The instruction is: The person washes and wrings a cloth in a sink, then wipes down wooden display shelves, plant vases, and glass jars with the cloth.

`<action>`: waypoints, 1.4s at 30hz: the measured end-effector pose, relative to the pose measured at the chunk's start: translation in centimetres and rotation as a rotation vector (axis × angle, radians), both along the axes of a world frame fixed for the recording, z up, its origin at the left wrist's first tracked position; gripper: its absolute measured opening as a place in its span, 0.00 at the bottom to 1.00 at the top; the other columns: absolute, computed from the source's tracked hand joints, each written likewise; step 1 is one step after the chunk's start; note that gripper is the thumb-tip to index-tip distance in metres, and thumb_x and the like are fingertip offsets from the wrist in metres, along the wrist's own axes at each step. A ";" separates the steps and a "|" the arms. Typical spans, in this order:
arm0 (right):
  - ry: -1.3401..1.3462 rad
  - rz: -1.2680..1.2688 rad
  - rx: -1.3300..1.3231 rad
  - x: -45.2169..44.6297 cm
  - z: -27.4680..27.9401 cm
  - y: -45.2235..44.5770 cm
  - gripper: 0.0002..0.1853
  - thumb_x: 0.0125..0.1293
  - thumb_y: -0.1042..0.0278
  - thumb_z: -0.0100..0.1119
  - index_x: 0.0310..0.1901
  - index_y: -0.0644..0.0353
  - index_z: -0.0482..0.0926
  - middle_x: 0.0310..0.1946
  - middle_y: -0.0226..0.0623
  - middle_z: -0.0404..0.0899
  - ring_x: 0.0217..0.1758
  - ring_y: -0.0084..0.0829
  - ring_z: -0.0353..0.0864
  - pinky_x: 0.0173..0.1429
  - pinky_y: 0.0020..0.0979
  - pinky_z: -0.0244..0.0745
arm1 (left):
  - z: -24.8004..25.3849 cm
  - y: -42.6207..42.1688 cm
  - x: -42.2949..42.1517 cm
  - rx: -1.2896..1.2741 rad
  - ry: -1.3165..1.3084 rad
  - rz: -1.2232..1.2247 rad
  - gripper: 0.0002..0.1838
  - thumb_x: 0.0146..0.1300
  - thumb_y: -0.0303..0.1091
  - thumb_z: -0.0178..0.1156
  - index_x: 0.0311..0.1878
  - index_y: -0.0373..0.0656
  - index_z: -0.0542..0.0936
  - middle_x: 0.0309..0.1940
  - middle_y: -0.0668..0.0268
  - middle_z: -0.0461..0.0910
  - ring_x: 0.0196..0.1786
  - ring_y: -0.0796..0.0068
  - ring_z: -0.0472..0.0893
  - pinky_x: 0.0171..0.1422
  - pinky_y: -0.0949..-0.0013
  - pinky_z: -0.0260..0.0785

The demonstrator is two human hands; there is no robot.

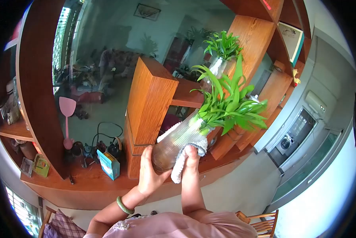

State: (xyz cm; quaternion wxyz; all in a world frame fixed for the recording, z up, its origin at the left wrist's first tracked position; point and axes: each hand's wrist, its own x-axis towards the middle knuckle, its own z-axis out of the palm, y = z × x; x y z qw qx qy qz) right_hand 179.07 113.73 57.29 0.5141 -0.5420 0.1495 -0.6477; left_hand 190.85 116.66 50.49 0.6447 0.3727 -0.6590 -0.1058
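A clear ribbed glass vase (177, 139) is tilted in front of me, its mouth toward the upper right. Leafy green stems (231, 103) spread out of it, and the lower part looks brownish. My left hand (149, 174) is wrapped round the vase's base, with a green bangle (124, 205) on that wrist. My right hand (191, 159) presses a white and grey cloth (180, 166) against the vase's side, thumb on top. Another piece of the cloth shows behind the vase. Part of my fingers is hidden behind the glass.
A second glass vase (217, 68) with a green plant (223, 45) stands on the wooden shelf unit (152, 93) behind. On the wooden ledge sit a blue box (108, 166), a pink fly swatter (67, 115) and dark glassware. A wooden chair (261, 224) is at lower right.
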 end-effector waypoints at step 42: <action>0.001 -0.196 0.013 -5.2 1.2 0.0 0.39 0.45 0.55 0.65 0.56 0.64 0.59 0.47 0.39 0.69 0.47 0.32 0.72 0.50 0.32 0.72 | 2.6 -1.0 -1.4 0.446 0.121 -0.931 0.44 0.40 0.42 0.72 0.57 0.32 0.61 0.49 0.55 0.70 0.54 0.70 0.69 0.61 0.67 0.59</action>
